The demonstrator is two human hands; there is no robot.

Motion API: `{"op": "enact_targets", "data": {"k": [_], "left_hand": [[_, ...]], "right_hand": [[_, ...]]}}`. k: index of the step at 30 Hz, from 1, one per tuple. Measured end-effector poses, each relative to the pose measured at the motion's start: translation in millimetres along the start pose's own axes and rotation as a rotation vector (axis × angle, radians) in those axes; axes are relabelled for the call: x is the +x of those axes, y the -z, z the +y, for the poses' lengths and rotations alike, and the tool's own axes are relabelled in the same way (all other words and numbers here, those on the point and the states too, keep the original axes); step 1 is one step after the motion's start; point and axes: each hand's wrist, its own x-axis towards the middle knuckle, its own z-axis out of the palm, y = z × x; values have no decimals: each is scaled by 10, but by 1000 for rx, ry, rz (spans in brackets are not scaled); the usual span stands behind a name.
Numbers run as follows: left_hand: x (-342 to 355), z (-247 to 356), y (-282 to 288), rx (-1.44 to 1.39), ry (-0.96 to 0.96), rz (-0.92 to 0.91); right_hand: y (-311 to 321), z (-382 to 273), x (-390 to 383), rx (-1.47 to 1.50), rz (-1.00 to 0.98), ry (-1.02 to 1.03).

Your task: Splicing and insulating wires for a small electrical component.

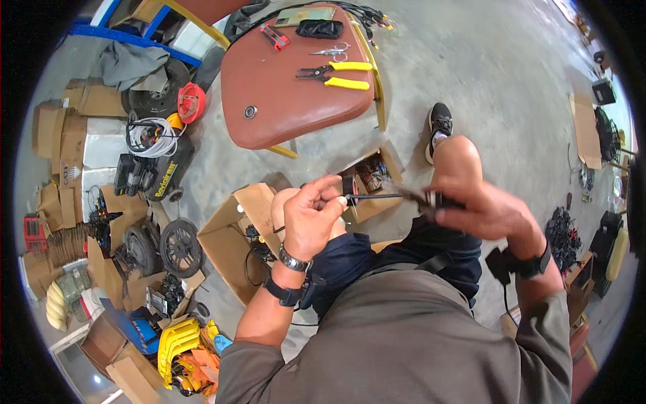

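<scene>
My left hand [315,212] is closed in a pinch on a thin black cable [373,196], which stretches out to the right. A small dark piece [348,186] sits at its fingertips; I cannot make out its kind. My right hand [481,209] is smeared by motion and wrapped round a dark tool with narrow jaws [418,198], probably pliers. The tool's jaws are at the right end of the cable, but blur hides whether they grip it. Both hands are above my lap, in front of an open cardboard box.
A brown padded chair [269,87] ahead bears yellow-handled wire strippers [336,75], scissors [333,51], a red cutter [275,37] and a bearing [250,112]. Open cardboard boxes [222,232] [387,209] stand near my legs. Wheels [182,248] and cartons crowd the left; cable heaps [564,232] lie right.
</scene>
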Motion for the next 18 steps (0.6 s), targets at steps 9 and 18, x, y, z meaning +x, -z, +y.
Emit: {"op": "enact_targets", "data": {"k": [9,18], "left_hand": [[-85,24,-77,160,-56,8],[29,33,-20,243,-156,-49]], "right_hand": [[-56,222,2468,-919,348,239],[-167,220,3046,-975,346,322]]}}
